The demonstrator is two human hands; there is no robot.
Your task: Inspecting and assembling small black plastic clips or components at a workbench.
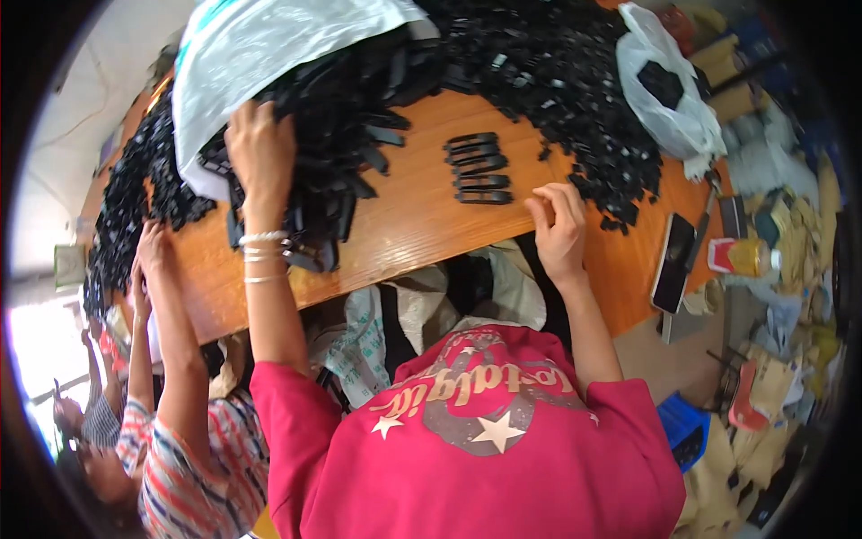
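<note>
My left hand (260, 153), with bracelets at the wrist, reaches over a heap of long black plastic pieces (328, 121). They spill from a large white plastic bag (269, 54) lying on the table. Its fingers are bent down into the heap; what they close on is hidden. On the bare wood to the right, several black plastic pieces (479, 167) lie side by side in a neat column. Just right of that column, my right hand (560, 225) hovers near the table edge, fingers loosely curled, thumb apart, nothing visible in it.
Small black parts (575, 81) are heaped across the back and right. A white bag (669, 99) stands at the right, with a phone (673, 260) and a bottle (745, 257) nearer. Left, a co-worker's hands (153, 251) work by another black heap (135, 198). Sacks (422, 305) sit below the table edge.
</note>
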